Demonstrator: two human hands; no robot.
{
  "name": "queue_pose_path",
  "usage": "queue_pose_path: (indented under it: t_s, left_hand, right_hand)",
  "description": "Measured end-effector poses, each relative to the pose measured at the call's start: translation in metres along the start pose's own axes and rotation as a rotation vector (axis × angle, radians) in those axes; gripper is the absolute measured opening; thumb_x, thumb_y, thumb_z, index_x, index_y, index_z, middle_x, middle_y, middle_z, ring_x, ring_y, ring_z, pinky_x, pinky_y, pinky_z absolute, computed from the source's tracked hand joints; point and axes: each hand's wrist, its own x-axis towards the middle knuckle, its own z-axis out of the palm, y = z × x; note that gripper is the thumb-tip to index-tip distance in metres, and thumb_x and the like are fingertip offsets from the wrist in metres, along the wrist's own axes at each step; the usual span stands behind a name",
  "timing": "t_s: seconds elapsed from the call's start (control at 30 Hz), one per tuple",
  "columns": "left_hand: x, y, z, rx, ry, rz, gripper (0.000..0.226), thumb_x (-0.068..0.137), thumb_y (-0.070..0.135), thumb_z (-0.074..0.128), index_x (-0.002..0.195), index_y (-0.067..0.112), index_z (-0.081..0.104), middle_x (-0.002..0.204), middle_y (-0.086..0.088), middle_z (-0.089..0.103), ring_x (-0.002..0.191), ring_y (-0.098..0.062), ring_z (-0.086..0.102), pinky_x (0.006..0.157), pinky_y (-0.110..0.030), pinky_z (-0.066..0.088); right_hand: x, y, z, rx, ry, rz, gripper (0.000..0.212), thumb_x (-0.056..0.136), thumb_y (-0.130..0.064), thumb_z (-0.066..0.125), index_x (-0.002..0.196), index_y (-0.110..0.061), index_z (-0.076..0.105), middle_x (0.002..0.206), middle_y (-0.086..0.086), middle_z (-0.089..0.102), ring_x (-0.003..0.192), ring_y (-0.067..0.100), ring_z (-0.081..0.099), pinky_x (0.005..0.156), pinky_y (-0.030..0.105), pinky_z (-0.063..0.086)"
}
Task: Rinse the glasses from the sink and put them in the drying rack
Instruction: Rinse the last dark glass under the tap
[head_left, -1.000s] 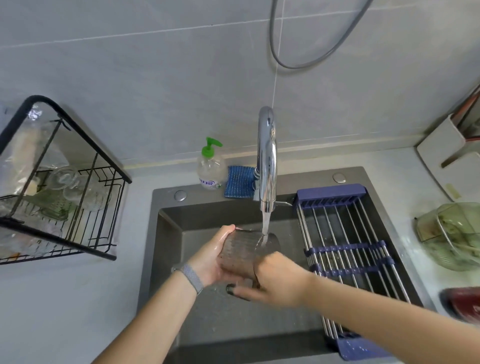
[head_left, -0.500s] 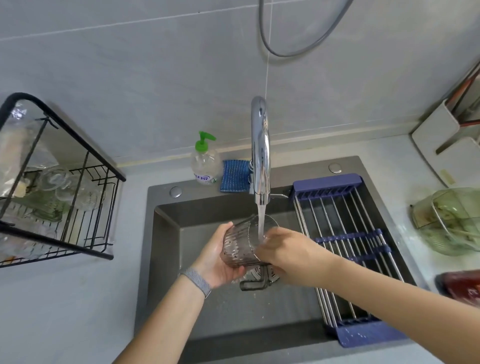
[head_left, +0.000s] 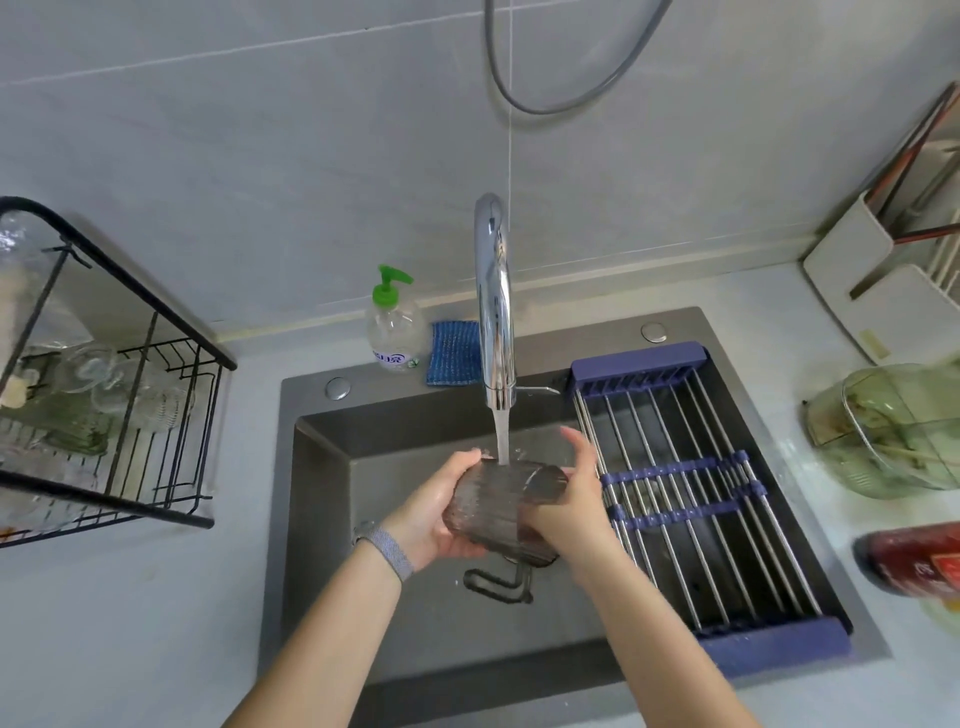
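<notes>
Left hand (head_left: 434, 512): curling round the base end of the mug (head_left: 506, 501), thumb lying over the top, fingers wrapping underneath
Right hand (head_left: 574, 501): gripping the mug's rim end, its forefinger sticking up free beside the stream
Mug: lying on its side between both hands, ribbed smoky glass, its handle (head_left: 498, 579) hanging down toward the sink floor
Water (head_left: 501, 434): running from the tap (head_left: 493, 301) and striking the mug's upper wall
Sink (head_left: 322, 467): dark basin sitting under the hands, the mug held above its floor
Roll rack (head_left: 691, 499): blue-ended steel rods lying across the sink's right side, just beside the right hand
Soap bottle (head_left: 392, 325): standing behind the sink, green pump on top
Sponge (head_left: 454, 353): blue, leaning between the bottle and the tap
Drying rack (head_left: 156, 395): black wire, standing on the counter to the left, well apart from the mug
Glasses (head_left: 98, 369): clear ones sitting inside the drying rack, blurred
Green container (head_left: 893, 428): resting on the counter to the right
</notes>
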Motion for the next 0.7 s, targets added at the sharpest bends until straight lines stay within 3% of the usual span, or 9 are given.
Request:
queue_pose_path:
  t_s: [0.03,0.1,0.17,0.23,0.33,0.4,0.47,0.57,0.7]
  left_hand:
    - [0.002,0.000,-0.001,0.030,0.017,0.024,0.039,0.086,0.055,0.054,0.095,0.019,0.064,0.074,-0.001,0.070,0.067,-0.016,0.067,0.060,-0.029,0.056]
    - [0.003,0.000,0.001,0.008,0.042,0.044,0.041,0.090,0.055,0.051,0.101,0.018,0.064,0.077,-0.003,0.071,0.069,-0.018,0.068,0.057,-0.029,0.056]
    - [0.006,0.000,-0.001,-0.030,0.065,0.045,0.045,0.089,0.058,0.051,0.102,0.017,0.065,0.082,-0.005,0.072,0.071,-0.019,0.068,0.060,-0.030,0.057]
    - [0.009,-0.002,-0.005,-0.070,0.075,0.050,0.049,0.087,0.062,0.052,0.100,0.017,0.067,0.085,-0.006,0.073,0.075,-0.021,0.067,0.074,-0.033,0.056]
    - [0.006,-0.007,-0.005,-0.068,0.081,0.079,0.042,0.092,0.050,0.051,0.093,0.014,0.071,0.086,-0.008,0.074,0.074,-0.023,0.070,0.081,-0.036,0.052]
    - [0.007,-0.016,-0.004,-0.167,0.028,0.193,0.029,0.087,0.037,0.058,0.101,0.016,0.073,0.101,-0.010,0.073,0.081,-0.024,0.070,0.081,-0.038,0.052]
    - [0.006,-0.024,-0.004,-0.266,0.024,0.275,0.035,0.080,0.034,0.062,0.113,0.021,0.066,0.111,-0.010,0.068,0.084,-0.024,0.068,0.072,-0.038,0.056]
    - [0.004,-0.024,-0.003,-0.193,0.054,0.249,0.032,0.092,0.044,0.051,0.098,0.018,0.069,0.085,-0.005,0.074,0.068,-0.017,0.070,0.059,-0.030,0.054]
    - [0.003,-0.014,0.008,-0.082,0.068,0.193,0.035,0.097,0.043,0.047,0.090,0.016,0.067,0.073,-0.004,0.074,0.062,-0.016,0.070,0.065,-0.037,0.054]
  right_hand:
    - [0.007,-0.005,-0.004,-0.146,0.005,0.004,0.049,0.073,0.008,0.063,0.102,-0.031,0.058,0.097,-0.004,0.059,0.097,0.020,0.063,0.071,0.025,0.054]
    - [0.014,-0.018,-0.007,-0.363,0.069,-0.016,0.023,0.074,0.001,0.063,0.066,-0.020,0.058,0.067,-0.005,0.060,0.075,0.022,0.064,0.058,0.020,0.044]
    - [0.020,-0.021,-0.010,-0.383,0.006,-0.016,0.017,0.078,-0.007,0.069,0.066,-0.016,0.061,0.065,-0.006,0.062,0.068,0.017,0.062,0.062,0.023,0.048]
    - [0.026,-0.016,-0.017,-0.334,-0.195,0.016,0.002,0.083,-0.006,0.070,0.083,-0.004,0.071,0.080,0.002,0.072,0.076,0.015,0.067,0.077,0.036,0.059]
    - [0.034,-0.008,-0.023,-0.305,-0.322,0.174,0.015,0.086,0.006,0.060,0.096,0.001,0.071,0.097,0.018,0.073,0.088,0.028,0.071,0.082,0.045,0.058]
    - [0.035,-0.004,-0.016,-0.298,-0.187,0.208,0.017,0.083,0.003,0.057,0.083,-0.008,0.069,0.087,0.014,0.072,0.083,0.029,0.070,0.073,0.040,0.059]
    - [0.030,-0.003,-0.006,-0.353,-0.069,0.177,0.013,0.082,-0.003,0.056,0.074,-0.010,0.064,0.077,0.008,0.066,0.074,0.028,0.064,0.066,0.033,0.053]
    - [0.022,-0.008,-0.002,-0.532,-0.065,0.061,0.026,0.083,-0.020,0.069,0.065,-0.008,0.055,0.069,0.003,0.058,0.068,0.025,0.059,0.059,0.028,0.046]
    - [0.032,-0.019,-0.007,-0.616,0.026,-0.003,0.021,0.079,-0.013,0.065,0.061,-0.013,0.054,0.058,-0.003,0.052,0.060,0.022,0.055,0.051,0.020,0.038]
